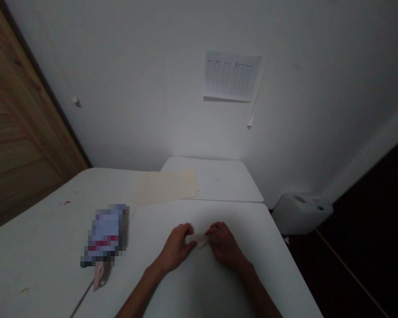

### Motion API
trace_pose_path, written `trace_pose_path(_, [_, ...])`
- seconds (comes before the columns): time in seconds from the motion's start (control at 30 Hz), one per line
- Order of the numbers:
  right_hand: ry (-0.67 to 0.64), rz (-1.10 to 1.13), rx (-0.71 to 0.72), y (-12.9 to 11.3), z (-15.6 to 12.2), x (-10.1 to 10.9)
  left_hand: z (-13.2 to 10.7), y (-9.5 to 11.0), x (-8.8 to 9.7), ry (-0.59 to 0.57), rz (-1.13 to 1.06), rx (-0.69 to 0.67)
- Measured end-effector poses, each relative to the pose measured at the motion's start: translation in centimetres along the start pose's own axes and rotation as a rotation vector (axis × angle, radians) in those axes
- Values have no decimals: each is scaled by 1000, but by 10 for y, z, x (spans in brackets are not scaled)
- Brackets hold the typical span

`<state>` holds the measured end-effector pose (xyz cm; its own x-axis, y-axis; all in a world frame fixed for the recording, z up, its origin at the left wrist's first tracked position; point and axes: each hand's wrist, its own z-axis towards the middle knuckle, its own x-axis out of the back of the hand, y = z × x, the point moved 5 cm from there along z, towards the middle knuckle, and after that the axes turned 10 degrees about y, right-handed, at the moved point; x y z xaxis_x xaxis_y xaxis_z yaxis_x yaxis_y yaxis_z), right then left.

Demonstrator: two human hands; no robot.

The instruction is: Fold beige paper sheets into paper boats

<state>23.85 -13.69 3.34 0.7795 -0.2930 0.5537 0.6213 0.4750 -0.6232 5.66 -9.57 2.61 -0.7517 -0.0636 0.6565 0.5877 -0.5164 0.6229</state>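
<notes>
Both my hands rest on the white table (219,282) near its middle. My left hand (176,247) and my right hand (223,244) have their fingers curled and pinch the two ends of a small pale folded piece (199,240), paper or cloth, that lies between them on the tabletop. The light is dim and the piece's exact nature is hard to tell.
A cream sheet (167,186) lies at the back across the joint of the tables. A blurred blue-and-red card (105,234) with a pinkish strap (97,277) lies to the left. A printed chart (231,76) hangs on the wall. A white container (301,212) stands on the dark floor at right. A wooden door (16,132) is on the left.
</notes>
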Motion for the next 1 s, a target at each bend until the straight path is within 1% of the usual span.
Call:
trace_pose_path(0.1, [77,76,-39,6,0,-1,-3,4,0,-7,-137,-2])
trace_pose_path(0.17, [147,102,-50,9,0,0,-4,9,3,25,-192,-60])
trace_pose_path(0.27, [248,88,13,8,0,5,-4,16,12,156,-184,-205])
trace_pose_path(0.33, [290,6,85,3,-2,10,-6,17,17,243,-111,-311])
trace_pose_path(0.37, [288,-60,119,0,-2,12,-7,17,17,264,-55,-362])
trace_pose_path(0.4, [268,-136,147,-2,-3,12,-8,17,16,260,9,-408])
trace_pose_path(0.47, [175,-279,177,-6,-3,11,-10,15,10,206,141,-463])
trace_pose_path(0.53, [77,-366,173,-7,-3,7,-11,13,3,122,249,-462])
trace_pose_path(0.67, [-42,-351,158,-12,-8,-5,-14,14,-6,-8,350,-418])
trace_pose_path(0.73, [-75,-334,144,-17,-13,-10,-17,17,-8,-29,380,-411])
trace_pose_path(0.87, [-131,-354,120,-26,-20,-16,-28,24,-12,-80,413,-445])
trace_pose_path(0.93, [-161,-359,106,-29,-23,-16,-33,25,-13,-110,396,-455])
trace_pose_path(1.0, [-168,-365,88,-28,-25,-12,-36,25,-9,-115,374,-444])
